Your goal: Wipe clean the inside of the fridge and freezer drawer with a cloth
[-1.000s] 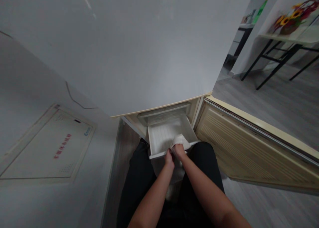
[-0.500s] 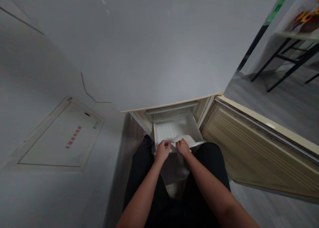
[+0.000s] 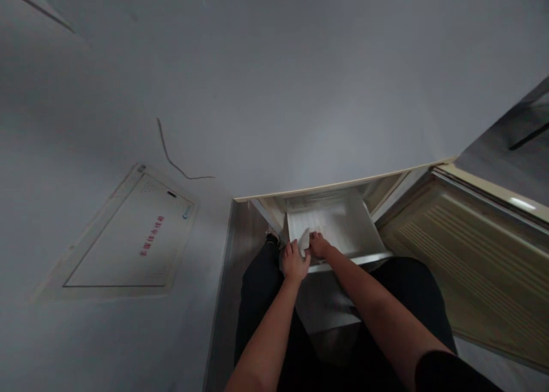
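Observation:
A white freezer drawer (image 3: 364, 249) is pulled out at the foot of a fridge (image 3: 300, 95). My left hand (image 3: 293, 262) rests on the drawer's front left corner, fingers curled over the rim. Just beside it, my right hand (image 3: 319, 246) is closed on a white cloth (image 3: 304, 238), pressing it against the drawer's inner left side. Both forearms reach down from the bottom of the view, between my knees in black trousers.
The fridge's lower door (image 3: 467, 260) hangs open to the right, its ribbed beige inner face showing. A wall panel with red lettering (image 3: 132, 238) is at the left. Grey wooden floor (image 3: 238, 255) runs beside the fridge.
My view has swung left and closer to the fridge. Both hands with the cloth have shifted to the drawer's left front corner, and my left hand went from the cloth to the rim.

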The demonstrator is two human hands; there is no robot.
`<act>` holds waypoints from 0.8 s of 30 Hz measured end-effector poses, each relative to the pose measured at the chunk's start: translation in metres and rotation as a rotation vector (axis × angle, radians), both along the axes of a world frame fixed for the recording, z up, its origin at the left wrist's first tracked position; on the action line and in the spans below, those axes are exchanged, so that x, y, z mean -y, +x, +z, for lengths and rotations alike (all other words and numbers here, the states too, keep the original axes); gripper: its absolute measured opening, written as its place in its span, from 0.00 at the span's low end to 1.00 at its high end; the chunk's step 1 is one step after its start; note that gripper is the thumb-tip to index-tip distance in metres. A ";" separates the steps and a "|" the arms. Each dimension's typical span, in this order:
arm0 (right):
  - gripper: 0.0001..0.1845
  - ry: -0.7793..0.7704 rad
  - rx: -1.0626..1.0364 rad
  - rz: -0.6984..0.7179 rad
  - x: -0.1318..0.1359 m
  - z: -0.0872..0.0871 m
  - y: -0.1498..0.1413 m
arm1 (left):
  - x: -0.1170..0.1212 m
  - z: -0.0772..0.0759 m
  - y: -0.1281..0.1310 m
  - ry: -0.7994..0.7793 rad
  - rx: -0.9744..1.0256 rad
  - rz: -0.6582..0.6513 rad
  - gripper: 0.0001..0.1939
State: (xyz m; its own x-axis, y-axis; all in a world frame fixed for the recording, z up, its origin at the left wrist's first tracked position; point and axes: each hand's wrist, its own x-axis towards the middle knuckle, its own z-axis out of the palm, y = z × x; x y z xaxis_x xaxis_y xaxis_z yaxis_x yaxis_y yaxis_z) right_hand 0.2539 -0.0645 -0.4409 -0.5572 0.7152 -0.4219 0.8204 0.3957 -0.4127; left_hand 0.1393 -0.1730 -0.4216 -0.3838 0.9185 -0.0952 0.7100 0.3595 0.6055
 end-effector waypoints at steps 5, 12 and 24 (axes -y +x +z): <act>0.32 -0.010 0.058 0.090 -0.010 -0.021 -0.042 | 0.001 -0.003 -0.001 -0.008 0.009 -0.006 0.29; 0.39 0.104 0.152 0.093 -0.051 -0.020 -0.061 | 0.002 -0.003 0.001 -0.057 0.081 0.014 0.33; 0.42 0.108 0.344 -0.329 -0.116 -0.020 0.088 | 0.000 0.004 0.002 -0.079 0.089 0.018 0.37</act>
State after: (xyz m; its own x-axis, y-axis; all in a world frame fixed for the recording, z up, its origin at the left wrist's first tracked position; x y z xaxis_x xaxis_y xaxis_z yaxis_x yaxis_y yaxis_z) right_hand 0.3422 0.0512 -0.4613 -0.1356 0.8797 -0.4558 0.9908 0.1183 -0.0665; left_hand 0.1417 -0.1734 -0.4177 -0.3873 0.8997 -0.2012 0.6476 0.4208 0.6352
